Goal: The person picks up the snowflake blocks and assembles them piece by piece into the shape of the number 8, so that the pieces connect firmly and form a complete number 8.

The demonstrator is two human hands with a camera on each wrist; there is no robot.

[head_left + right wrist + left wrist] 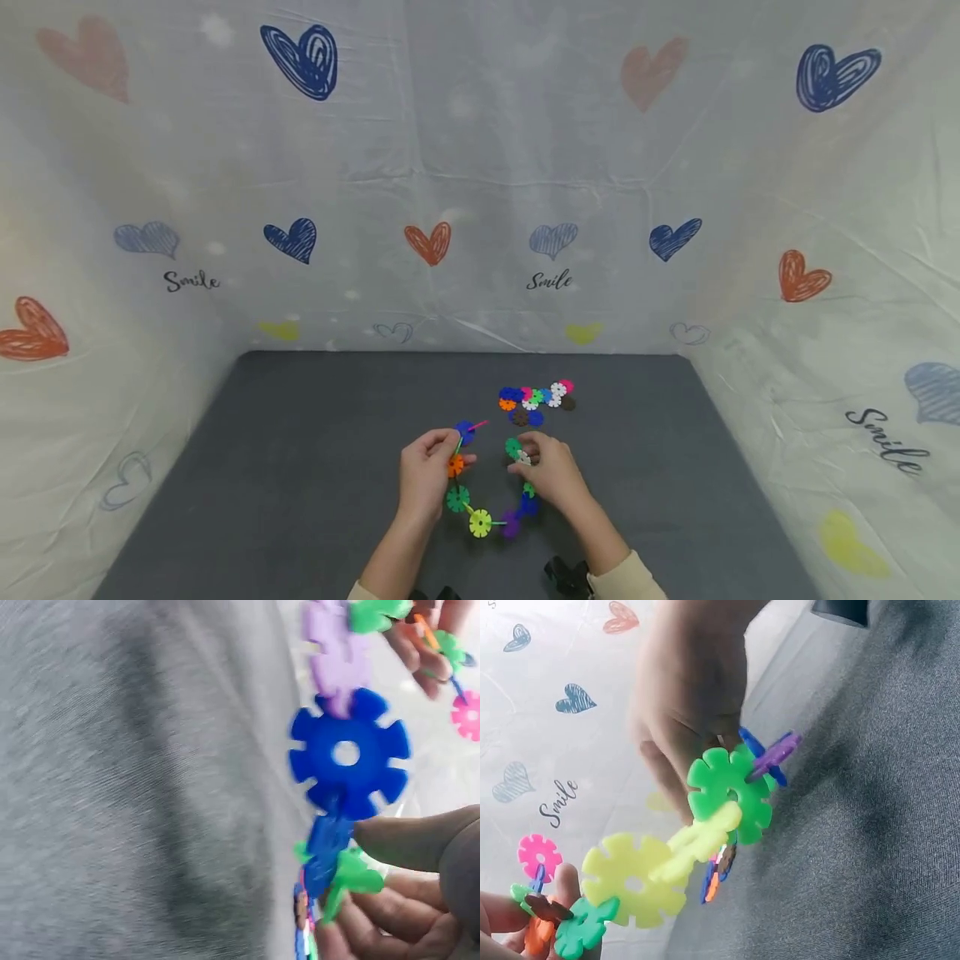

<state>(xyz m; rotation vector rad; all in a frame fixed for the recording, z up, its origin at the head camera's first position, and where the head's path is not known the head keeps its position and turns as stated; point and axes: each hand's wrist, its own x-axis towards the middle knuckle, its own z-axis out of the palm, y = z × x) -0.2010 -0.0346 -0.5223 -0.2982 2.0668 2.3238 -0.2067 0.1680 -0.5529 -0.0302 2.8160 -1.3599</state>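
A curved chain of slotted plastic snowflake discs hangs between both hands, its yellow disc (480, 523) and purple disc (511, 523) lowest in the head view. My left hand (429, 473) pinches the chain near its left end, by an orange disc (455, 465). Beyond those fingers stick out a blue disc (465, 431) and a pink disc (540, 855). On the other side my right hand (555, 471) grips the chain's right end, where a white disc (522, 457) and a green disc (513, 448) show at the fingertips. Blue discs (349, 754) hang just below that hand.
Several loose discs (531, 397) in mixed colours lie in a cluster on the dark grey table (315, 433), beyond the right hand. Black objects (567, 577) show at the near edge. A heart-printed curtain (480, 167) surrounds the back and sides.
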